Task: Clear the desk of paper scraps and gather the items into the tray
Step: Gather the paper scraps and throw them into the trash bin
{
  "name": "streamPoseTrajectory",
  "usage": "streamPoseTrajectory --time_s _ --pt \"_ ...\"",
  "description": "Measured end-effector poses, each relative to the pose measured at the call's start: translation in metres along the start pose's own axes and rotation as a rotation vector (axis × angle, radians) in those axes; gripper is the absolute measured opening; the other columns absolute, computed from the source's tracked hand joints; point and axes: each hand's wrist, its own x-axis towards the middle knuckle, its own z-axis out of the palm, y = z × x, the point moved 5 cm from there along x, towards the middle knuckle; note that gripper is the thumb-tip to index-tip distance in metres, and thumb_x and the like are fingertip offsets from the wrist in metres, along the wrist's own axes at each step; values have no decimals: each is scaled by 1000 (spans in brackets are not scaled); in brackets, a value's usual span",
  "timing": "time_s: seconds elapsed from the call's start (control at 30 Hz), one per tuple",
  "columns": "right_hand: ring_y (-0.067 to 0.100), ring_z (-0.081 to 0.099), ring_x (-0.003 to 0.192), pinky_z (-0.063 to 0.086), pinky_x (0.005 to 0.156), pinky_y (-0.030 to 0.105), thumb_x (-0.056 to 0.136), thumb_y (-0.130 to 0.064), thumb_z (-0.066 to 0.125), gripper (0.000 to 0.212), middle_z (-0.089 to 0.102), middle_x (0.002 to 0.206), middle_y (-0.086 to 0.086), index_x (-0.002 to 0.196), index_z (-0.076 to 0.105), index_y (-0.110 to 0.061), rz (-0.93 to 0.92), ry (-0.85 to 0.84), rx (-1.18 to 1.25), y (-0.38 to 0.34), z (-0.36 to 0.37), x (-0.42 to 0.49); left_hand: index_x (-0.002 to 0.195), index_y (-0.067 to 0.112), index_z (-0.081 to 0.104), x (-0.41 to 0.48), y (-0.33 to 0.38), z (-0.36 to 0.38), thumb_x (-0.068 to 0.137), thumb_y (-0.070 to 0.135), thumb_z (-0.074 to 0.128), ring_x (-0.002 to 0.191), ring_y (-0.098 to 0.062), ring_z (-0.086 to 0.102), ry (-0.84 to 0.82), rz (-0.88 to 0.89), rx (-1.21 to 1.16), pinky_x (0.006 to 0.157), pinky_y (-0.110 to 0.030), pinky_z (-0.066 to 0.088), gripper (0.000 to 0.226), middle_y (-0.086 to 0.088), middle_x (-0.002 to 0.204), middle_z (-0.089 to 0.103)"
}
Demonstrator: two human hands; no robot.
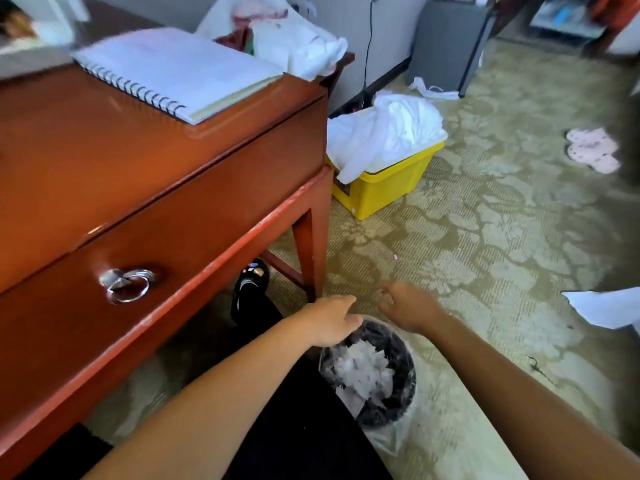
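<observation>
Down on the carpeted floor (485, 237), just beside the front right leg of the worktop (104, 133), stands a small black bin (408, 372) lined with clear plastic. White paper scraps (363, 372) lie heaped inside it. Both bare arms reach over the bin. The left grip (329, 320) hovers at the bin's far rim with its fingers stretched out and relaxed, holding nothing. The right grip (403, 306) hangs just past the rim, fingers spread and loosely curled, also holding nothing. A spiral notebook (173, 67) lies at the right end of the worktop, one corner reaching the front edge. Beyond that end, a yellow box (384, 188) stuffed with white material (384, 133) sits on the floor. A loose white sheet (606, 310) lies on the floor near the right edge of view.
</observation>
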Motion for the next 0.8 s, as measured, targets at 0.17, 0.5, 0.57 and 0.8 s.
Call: streamPoseTrajectory --time_s 0.17,0.5,0.57,0.8 --pt "26 59 83 45 68 34 95 -26 43 17 60 85 3 95 60 -23 -136 149 -69 -61 -79 -34 151 21 12 -79 23 -65 99 43 35 147 -18 13 200 106 188 119 -35 16 61 0 160 10" --pt "21 62 93 51 88 42 92 -30 51 15 69 97 -1 98 63 -25 -468 333 13 -201 -193 -98 150 24 18 -273 38 -179 97 43 39 142 -13 26 579 115 372 108 -19 22 60 3 157 22" --pt "19 62 94 51 88 42 90 -31 52 11 69 95 -6 94 63 -29 -523 336 1 -230 -200 -104 151 24 16 -299 25 -186 97 44 39 142 -15 27 602 57 391 110 -22 22 62 2 157 23" --pt "15 58 93 49 88 36 90 -38 50 17 66 94 -11 97 63 -32 -650 289 -125 -334 -193 -116 151 26 16 -381 -33 -191 97 45 39 142 -14 26 706 -119 363 108 -20 23 61 3 158 19"
